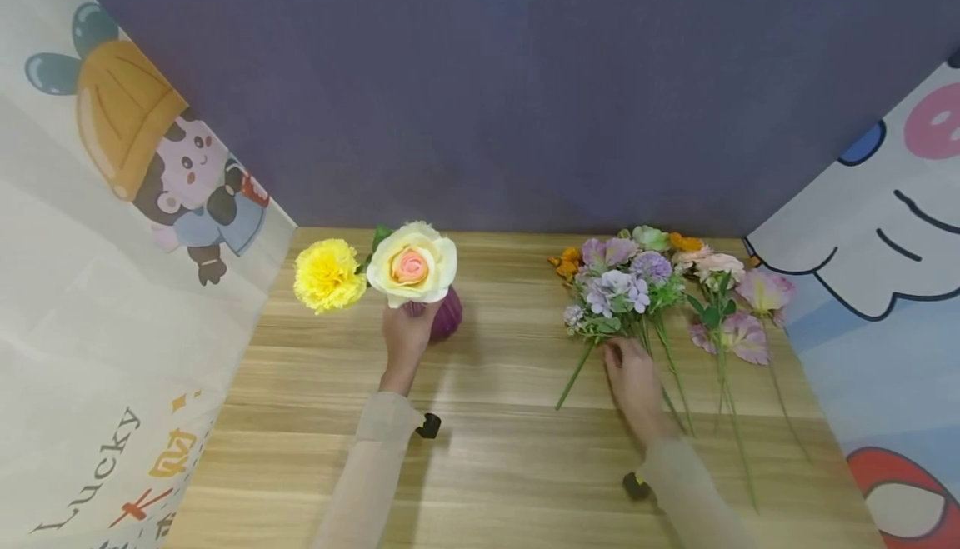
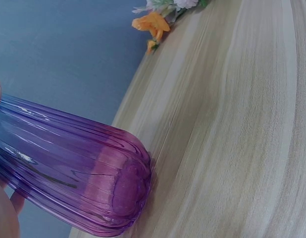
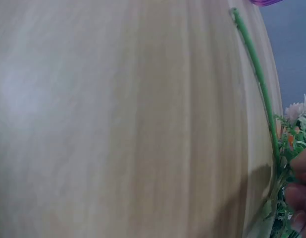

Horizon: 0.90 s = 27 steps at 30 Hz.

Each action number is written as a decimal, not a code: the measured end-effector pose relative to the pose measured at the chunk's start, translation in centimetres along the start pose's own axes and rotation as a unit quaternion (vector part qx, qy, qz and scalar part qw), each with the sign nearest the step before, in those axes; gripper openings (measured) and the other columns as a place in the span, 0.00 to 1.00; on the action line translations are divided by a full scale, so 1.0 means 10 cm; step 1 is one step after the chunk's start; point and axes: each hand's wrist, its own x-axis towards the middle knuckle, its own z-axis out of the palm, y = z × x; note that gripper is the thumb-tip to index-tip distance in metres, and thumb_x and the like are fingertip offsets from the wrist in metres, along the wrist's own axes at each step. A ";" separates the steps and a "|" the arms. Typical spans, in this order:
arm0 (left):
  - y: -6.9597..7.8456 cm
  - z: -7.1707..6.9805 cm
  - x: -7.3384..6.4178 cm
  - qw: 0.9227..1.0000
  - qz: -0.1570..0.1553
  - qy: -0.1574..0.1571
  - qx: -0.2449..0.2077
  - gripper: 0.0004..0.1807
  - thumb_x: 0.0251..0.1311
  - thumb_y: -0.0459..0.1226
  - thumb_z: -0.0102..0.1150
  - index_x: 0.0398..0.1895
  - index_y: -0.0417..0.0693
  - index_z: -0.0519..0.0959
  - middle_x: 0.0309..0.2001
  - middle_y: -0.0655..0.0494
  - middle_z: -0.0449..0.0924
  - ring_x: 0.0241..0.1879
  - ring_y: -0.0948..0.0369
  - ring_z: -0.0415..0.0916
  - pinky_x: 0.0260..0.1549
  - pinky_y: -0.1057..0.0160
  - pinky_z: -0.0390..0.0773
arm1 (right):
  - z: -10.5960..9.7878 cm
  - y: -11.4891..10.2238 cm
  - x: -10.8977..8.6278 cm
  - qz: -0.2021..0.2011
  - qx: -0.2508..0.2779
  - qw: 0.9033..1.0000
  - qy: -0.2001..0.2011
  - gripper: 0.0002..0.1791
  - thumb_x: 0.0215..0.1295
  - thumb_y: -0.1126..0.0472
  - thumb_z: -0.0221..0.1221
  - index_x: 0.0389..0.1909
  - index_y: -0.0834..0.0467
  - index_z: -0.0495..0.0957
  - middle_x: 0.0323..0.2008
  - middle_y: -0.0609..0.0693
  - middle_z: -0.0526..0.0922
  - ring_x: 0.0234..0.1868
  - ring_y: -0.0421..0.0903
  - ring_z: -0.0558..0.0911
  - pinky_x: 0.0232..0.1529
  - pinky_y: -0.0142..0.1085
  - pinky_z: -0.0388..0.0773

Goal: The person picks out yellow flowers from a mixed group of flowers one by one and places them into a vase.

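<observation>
My left hand (image 1: pixel 408 332) grips the upper part of a ribbed, see-through vase (image 2: pixel 88 168) that fades from blue to purple-pink. Its base (image 2: pixel 130 191) shows close over the wood in the left wrist view. A cream rose with a pink heart (image 1: pixel 411 266) and a yellow carnation (image 1: pixel 328 276) stand out of its mouth, which the rose hides. On the right, my right hand (image 1: pixel 636 382) has curled fingers (image 3: pixel 300 196) pinching among the stems below a bunch of lilac flowers (image 1: pixel 618 286). A thick green stem (image 3: pixel 259 74) runs out beside those fingertips.
Orange blooms (image 1: pixel 567 264), pale pink flowers (image 1: pixel 716 267) and pink-purple flowers (image 1: pixel 744 336) with long thin stems lie around the bunch on the wooden table (image 1: pixel 495 466). A dark wall (image 1: pixel 510 99) closes the back, and printed cloths (image 1: pixel 97 282) hang at both sides.
</observation>
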 end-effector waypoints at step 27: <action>-0.01 0.00 0.01 1.000 -0.003 -0.009 0.005 0.33 0.54 0.39 0.78 0.60 0.35 0.76 0.42 0.37 0.82 0.41 0.44 0.80 0.48 0.45 0.82 | -0.14 0.13 -0.02 0.054 -0.104 0.990 -0.077 0.12 0.72 0.70 0.58 0.50 0.75 0.75 0.41 0.75 0.80 0.40 0.72 0.82 0.38 0.65 0.82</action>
